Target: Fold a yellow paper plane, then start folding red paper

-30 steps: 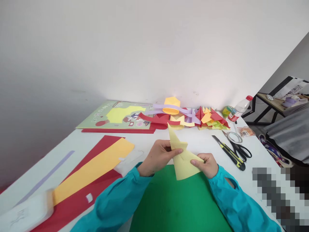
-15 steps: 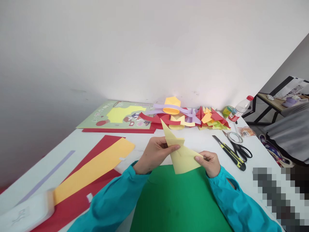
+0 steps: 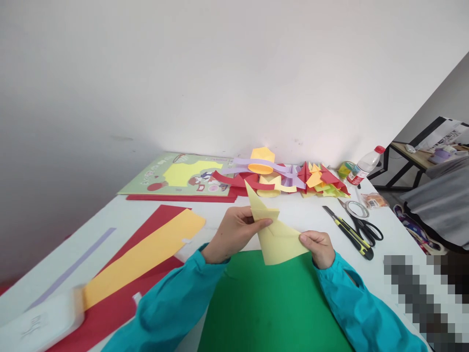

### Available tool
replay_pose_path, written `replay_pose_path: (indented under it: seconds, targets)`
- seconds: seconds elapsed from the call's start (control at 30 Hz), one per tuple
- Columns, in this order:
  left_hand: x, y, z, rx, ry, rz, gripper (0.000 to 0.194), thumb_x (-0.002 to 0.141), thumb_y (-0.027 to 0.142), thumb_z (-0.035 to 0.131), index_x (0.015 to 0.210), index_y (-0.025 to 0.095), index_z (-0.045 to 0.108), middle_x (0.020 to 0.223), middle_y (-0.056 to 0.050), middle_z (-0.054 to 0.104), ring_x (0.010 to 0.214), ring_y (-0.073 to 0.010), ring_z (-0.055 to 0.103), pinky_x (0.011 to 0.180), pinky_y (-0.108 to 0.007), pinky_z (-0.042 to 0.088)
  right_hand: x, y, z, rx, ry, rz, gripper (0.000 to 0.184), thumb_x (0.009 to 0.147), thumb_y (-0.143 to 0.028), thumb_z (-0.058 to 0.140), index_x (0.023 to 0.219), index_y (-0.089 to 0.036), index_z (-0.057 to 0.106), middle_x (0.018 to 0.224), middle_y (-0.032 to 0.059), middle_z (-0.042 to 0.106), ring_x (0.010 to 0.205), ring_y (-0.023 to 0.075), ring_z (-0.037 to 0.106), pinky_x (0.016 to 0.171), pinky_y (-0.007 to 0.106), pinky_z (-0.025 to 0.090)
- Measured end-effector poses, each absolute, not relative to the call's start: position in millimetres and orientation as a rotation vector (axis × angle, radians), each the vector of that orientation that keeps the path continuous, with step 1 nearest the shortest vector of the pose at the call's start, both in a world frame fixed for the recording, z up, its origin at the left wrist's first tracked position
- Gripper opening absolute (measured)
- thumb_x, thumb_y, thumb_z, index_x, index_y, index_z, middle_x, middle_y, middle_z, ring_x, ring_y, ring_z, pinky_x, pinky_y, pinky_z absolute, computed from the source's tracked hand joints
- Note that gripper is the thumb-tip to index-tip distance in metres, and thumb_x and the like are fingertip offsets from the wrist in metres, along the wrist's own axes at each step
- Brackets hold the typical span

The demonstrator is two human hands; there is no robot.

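A pale yellow folded paper (image 3: 281, 244) is held up between my two hands, with a narrow point rising at its upper left and a wider part fanning down to the right. My left hand (image 3: 234, 233) is closed on the folded middle, its thumb lying across the front. At the right corner, my right hand (image 3: 319, 248) pinches the edge between thumb and fingers. Below the paper lies a green sheet (image 3: 271, 303) on the white table. The fingers behind the paper are partly hidden.
Right of my hands lie a utility knife (image 3: 348, 232), black scissors (image 3: 368, 231) and a tape roll (image 3: 357, 209), with a bottle (image 3: 364, 167) behind. Folded paper pieces (image 3: 318, 178) and a green pad (image 3: 146, 178) line the wall. Leftward are an orange strip (image 3: 146, 254) and a white box (image 3: 47, 318).
My right thumb has shifted slightly outward along the paper's right corner. My left hand and its grip look nearly the same.
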State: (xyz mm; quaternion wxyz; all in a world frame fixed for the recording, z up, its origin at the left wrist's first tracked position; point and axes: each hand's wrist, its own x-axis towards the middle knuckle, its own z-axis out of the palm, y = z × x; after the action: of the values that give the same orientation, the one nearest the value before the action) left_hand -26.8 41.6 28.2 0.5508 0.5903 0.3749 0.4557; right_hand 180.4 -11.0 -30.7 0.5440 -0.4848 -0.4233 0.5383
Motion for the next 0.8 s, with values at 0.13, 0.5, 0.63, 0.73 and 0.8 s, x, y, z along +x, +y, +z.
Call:
replay_pose_path:
  seconds: [0.13,0.5,0.63,0.73,0.8]
  targets:
    - [-27,41,28,1.383,0.901,1.067,0.025,0.063,0.031,0.074,0.083,0.017,0.073,0.087,-0.005,0.072,0.080,-0.0224,0.066,0.070,-0.031,0.056,181,-11,-32,-1.156,-1.008,1.284,0.027,0.059,-0.045,0.075,0.063,-0.019,0.071,0.057,0.0002,0.067,0.053,0.0152,0.060,0.054,0.027,0.047]
    - [-24,42,32,1.285,1.017,1.018,0.024,0.061,0.034,0.074,0.070,0.012,0.070,0.064,-0.004,0.068,0.051,-0.0116,0.055,0.044,-0.021,0.045,187,-3,-27,-1.242,-1.088,1.141,0.037,0.068,-0.045,0.069,0.047,-0.017,0.055,0.037,-0.0038,0.054,0.034,0.0076,0.045,0.037,0.020,0.033]
    - [-24,40,30,1.343,0.955,0.761,0.025,0.062,0.035,0.072,0.070,0.011,0.069,0.064,-0.006,0.068,0.052,-0.0138,0.057,0.045,-0.023,0.044,188,0,-27,-1.202,-1.114,1.134,0.030,0.067,-0.047,0.068,0.065,-0.017,0.064,0.054,-0.0001,0.065,0.047,0.0099,0.054,0.048,0.022,0.042]
    - [-19,37,25,1.410,0.833,0.577,0.025,0.063,0.037,0.070,0.067,0.012,0.069,0.064,-0.005,0.068,0.058,-0.0164,0.059,0.051,-0.025,0.046,183,-2,-30,-1.119,-1.178,1.217,0.027,0.062,-0.042,0.073,0.073,-0.018,0.066,0.060,0.0018,0.067,0.053,0.0130,0.058,0.052,0.025,0.045]
    - [-15,34,22,1.441,0.769,0.508,0.027,0.064,0.039,0.069,0.071,0.012,0.070,0.067,-0.004,0.068,0.062,-0.0182,0.061,0.054,-0.025,0.046,180,-5,-31,-1.085,-1.220,1.252,0.029,0.058,-0.037,0.077,0.076,-0.019,0.066,0.063,0.0017,0.068,0.056,0.0136,0.059,0.054,0.026,0.047]
